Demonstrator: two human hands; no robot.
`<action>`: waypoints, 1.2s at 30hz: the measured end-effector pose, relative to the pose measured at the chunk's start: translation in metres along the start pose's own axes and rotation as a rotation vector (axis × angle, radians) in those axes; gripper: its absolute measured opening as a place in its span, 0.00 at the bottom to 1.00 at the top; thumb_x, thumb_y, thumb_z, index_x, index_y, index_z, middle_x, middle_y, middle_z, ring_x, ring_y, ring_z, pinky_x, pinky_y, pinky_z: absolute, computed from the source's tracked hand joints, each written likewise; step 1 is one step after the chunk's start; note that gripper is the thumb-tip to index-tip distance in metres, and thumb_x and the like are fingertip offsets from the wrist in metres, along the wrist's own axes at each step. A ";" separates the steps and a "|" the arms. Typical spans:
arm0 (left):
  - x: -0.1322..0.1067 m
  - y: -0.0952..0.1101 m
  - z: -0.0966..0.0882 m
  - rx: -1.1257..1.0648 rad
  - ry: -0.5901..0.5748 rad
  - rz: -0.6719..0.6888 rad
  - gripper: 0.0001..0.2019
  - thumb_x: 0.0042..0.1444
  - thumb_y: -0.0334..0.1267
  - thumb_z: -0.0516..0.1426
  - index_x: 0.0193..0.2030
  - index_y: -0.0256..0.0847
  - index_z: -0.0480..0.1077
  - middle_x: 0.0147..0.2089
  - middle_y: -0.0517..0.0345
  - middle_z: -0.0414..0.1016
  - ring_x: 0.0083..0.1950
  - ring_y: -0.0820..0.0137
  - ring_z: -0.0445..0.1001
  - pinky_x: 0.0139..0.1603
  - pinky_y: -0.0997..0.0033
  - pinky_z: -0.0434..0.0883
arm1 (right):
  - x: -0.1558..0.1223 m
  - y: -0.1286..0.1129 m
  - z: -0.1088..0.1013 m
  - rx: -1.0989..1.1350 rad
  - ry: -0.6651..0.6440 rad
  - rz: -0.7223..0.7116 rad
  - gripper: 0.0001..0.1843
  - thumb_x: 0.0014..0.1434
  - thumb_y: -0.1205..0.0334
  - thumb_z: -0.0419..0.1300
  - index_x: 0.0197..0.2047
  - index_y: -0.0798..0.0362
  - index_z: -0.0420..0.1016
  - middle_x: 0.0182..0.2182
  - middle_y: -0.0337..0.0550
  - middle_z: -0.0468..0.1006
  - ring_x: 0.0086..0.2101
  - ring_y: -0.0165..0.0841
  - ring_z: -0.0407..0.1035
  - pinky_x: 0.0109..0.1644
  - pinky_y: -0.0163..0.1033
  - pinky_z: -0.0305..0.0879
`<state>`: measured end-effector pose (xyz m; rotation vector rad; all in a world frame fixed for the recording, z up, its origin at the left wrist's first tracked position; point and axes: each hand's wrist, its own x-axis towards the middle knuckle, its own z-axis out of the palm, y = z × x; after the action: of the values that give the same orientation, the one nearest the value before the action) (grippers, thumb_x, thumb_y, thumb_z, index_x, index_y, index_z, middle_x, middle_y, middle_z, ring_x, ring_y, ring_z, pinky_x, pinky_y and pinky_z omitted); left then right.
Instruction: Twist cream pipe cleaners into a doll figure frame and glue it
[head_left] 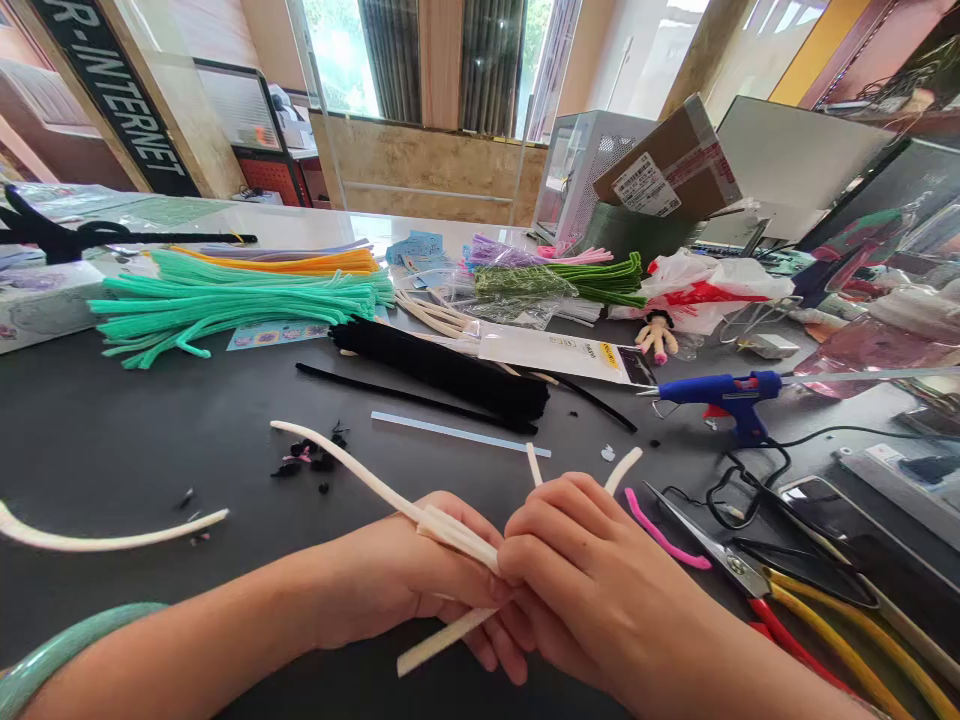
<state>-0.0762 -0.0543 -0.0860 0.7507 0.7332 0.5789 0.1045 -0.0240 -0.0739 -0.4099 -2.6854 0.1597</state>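
Both hands meet low in the middle of the head view, around several cream pipe cleaners (360,463) that cross between the fingers. My left hand (420,565) grips the bunch under its thumb, palm partly turned up. From above, my right hand (577,570) pinches the same stems, its fingers curled; the exact crossing point is hidden. One long end reaches up to the left, a short end points down-left, and two tips stick out beyond the right knuckles. Another cream pipe cleaner (112,540) lies curved on the dark table at the left.
Beside my right arm lie scissors (739,570), a pink pipe cleaner piece (664,530) and a blue glue gun (724,390) with its cord. Ahead are a black bundle (442,370), turquoise pipe cleaners (240,305), a translucent glue stick (457,434) and black scraps (319,458).
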 end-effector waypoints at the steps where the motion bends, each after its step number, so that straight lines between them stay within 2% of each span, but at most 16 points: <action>1: 0.000 0.000 -0.001 0.014 -0.026 -0.003 0.05 0.44 0.29 0.60 0.30 0.36 0.77 0.28 0.53 0.81 0.29 0.66 0.78 0.32 0.69 0.71 | 0.000 0.001 -0.001 0.006 -0.019 -0.014 0.04 0.59 0.68 0.57 0.32 0.53 0.66 0.30 0.39 0.73 0.32 0.33 0.61 0.39 0.39 0.55; 4: -0.001 0.000 -0.002 0.063 -0.072 0.023 0.06 0.44 0.30 0.59 0.29 0.34 0.78 0.28 0.52 0.80 0.29 0.64 0.78 0.34 0.68 0.71 | 0.002 0.001 -0.005 0.047 -0.057 -0.022 0.03 0.60 0.69 0.55 0.35 0.53 0.67 0.32 0.39 0.74 0.35 0.33 0.62 0.42 0.40 0.54; 7: -0.003 0.001 0.001 0.036 -0.067 0.057 0.05 0.44 0.29 0.60 0.28 0.36 0.78 0.26 0.55 0.80 0.29 0.67 0.78 0.37 0.68 0.70 | 0.003 -0.001 -0.010 0.088 -0.036 -0.015 0.04 0.61 0.69 0.54 0.34 0.52 0.67 0.33 0.38 0.74 0.35 0.33 0.62 0.42 0.40 0.54; 12: -0.004 0.001 0.006 -0.050 0.073 0.028 0.02 0.39 0.29 0.61 0.24 0.35 0.75 0.23 0.58 0.77 0.23 0.72 0.74 0.32 0.71 0.70 | 0.001 -0.004 -0.009 0.131 0.041 0.031 0.07 0.60 0.72 0.52 0.33 0.53 0.67 0.32 0.39 0.73 0.34 0.32 0.62 0.41 0.39 0.55; 15: -0.005 -0.001 0.009 -0.101 0.176 0.048 0.05 0.38 0.30 0.63 0.24 0.37 0.72 0.22 0.60 0.76 0.24 0.71 0.73 0.29 0.72 0.69 | 0.001 -0.005 -0.006 0.126 0.099 0.081 0.09 0.60 0.72 0.50 0.30 0.53 0.65 0.31 0.39 0.72 0.33 0.32 0.62 0.40 0.38 0.56; 17: -0.005 -0.002 0.010 -0.122 0.233 0.063 0.06 0.38 0.30 0.63 0.24 0.38 0.70 0.22 0.60 0.76 0.24 0.70 0.73 0.28 0.72 0.69 | 0.002 -0.005 -0.005 0.139 0.093 0.129 0.10 0.60 0.73 0.50 0.29 0.52 0.64 0.31 0.40 0.72 0.33 0.32 0.62 0.39 0.38 0.57; 22: -0.003 -0.001 0.012 -0.081 0.195 0.078 0.03 0.40 0.31 0.61 0.20 0.33 0.72 0.21 0.58 0.72 0.22 0.73 0.71 0.27 0.74 0.68 | 0.003 -0.005 -0.005 0.257 0.029 0.247 0.10 0.59 0.74 0.49 0.30 0.51 0.63 0.32 0.40 0.71 0.32 0.32 0.63 0.39 0.38 0.60; 27: -0.002 -0.002 0.013 -0.118 0.209 0.090 0.03 0.40 0.32 0.62 0.23 0.34 0.73 0.21 0.58 0.73 0.22 0.74 0.71 0.27 0.75 0.68 | -0.001 -0.001 -0.001 0.431 0.031 0.301 0.10 0.57 0.76 0.50 0.32 0.50 0.61 0.33 0.35 0.68 0.32 0.28 0.63 0.39 0.35 0.60; 31: -0.003 -0.004 0.012 -0.139 0.231 0.059 0.04 0.41 0.33 0.62 0.25 0.34 0.74 0.22 0.57 0.74 0.22 0.74 0.72 0.27 0.76 0.68 | -0.004 0.002 0.001 0.419 0.084 0.297 0.11 0.56 0.76 0.52 0.35 0.49 0.60 0.32 0.34 0.67 0.32 0.27 0.62 0.38 0.34 0.59; 36: -0.003 -0.005 0.012 -0.159 0.263 0.049 0.04 0.41 0.33 0.62 0.25 0.34 0.73 0.22 0.57 0.74 0.22 0.74 0.72 0.28 0.77 0.67 | -0.002 0.004 0.001 0.334 0.125 0.211 0.09 0.58 0.75 0.53 0.35 0.51 0.62 0.34 0.37 0.69 0.34 0.28 0.64 0.39 0.35 0.59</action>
<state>-0.0684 -0.0638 -0.0824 0.5520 0.9009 0.7811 0.1067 -0.0211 -0.0761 -0.5736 -2.4278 0.6123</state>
